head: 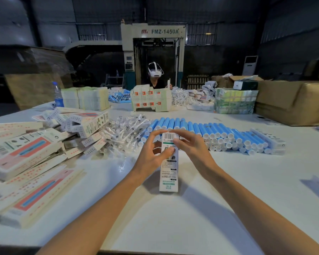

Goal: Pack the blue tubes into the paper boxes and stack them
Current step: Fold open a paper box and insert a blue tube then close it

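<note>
A long white paper box (168,176) with green print and a barcode stands lengthwise on the white table (191,218) in front of me. My left hand (153,155) grips its upper left side, thumb on the printed face. My right hand (190,146) curls its fingers over the box's far end by the barcode. Behind the hands, a wide stacked row of blue tubes (219,134) with white caps lies across the table. I cannot see whether a tube is inside the held box.
Piles of white and pink boxes (28,159) cover the left side. Clear-wrapped small parts (125,129) lie between them and the tubes. A person in a headset (156,74) sits across the table behind more boxes. Cardboard cartons (291,102) stand at the far right.
</note>
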`<state>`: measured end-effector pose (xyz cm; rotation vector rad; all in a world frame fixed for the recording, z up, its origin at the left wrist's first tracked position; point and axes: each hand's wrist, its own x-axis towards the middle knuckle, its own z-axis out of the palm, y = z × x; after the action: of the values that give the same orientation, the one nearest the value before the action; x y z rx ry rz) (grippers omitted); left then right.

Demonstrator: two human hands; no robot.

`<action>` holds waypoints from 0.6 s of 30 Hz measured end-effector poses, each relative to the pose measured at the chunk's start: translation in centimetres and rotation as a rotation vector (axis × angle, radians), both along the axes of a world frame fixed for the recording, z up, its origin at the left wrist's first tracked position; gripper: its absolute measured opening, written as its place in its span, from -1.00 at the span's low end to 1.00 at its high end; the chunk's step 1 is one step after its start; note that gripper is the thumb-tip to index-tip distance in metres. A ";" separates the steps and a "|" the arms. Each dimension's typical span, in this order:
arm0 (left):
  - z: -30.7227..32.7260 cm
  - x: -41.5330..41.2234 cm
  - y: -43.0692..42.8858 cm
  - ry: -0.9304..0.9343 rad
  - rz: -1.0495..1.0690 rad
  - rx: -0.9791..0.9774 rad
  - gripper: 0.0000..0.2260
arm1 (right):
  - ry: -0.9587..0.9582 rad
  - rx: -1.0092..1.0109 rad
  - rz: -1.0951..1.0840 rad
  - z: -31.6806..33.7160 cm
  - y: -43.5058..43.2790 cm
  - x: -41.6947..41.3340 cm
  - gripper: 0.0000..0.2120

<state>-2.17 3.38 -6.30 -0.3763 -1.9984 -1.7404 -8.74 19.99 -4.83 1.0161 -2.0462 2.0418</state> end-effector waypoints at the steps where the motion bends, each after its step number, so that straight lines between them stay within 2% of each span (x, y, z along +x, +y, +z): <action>1: 0.0 0.0 -0.1 -0.020 -0.012 0.047 -0.53 | -0.075 -0.040 0.030 -0.3 -0.2 0.1 -0.64; 3: 0.0 -0.1 -0.2 -0.039 -0.020 0.139 -0.52 | -0.298 -0.107 0.128 -0.7 -0.3 0.2 -0.52; 4: 0.1 -0.2 -0.2 -0.037 -0.019 0.173 -0.51 | -0.356 -0.060 0.169 -0.7 -0.2 0.2 -0.54; 7: 0.0 -0.3 -0.5 -0.032 -0.030 0.204 -0.52 | -0.437 0.186 0.329 -0.8 0.6 0.4 -0.56; 10: -0.5 -0.2 -0.4 -0.058 -0.072 0.181 -0.51 | -0.531 0.206 0.432 -0.9 1.9 0.9 -0.53; 13: -1.0 -0.5 0.4 -0.051 -0.036 0.033 -0.48 | -0.444 0.248 0.318 -0.6 4.1 1.8 -0.61; 16: -2.0 -0.9 1.2 -0.058 0.024 -0.201 -0.41 | -0.241 0.377 0.015 -0.2 7.0 3.1 -0.64; 18: -2.9 -0.9 1.3 -0.086 0.012 -0.422 -0.49 | -0.137 0.433 -0.172 0.0 9.6 3.6 -0.62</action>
<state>-3.07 4.67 -9.24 -0.4279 -2.4246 -1.3370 -5.16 29.58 -4.80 0.7266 -2.6164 1.6651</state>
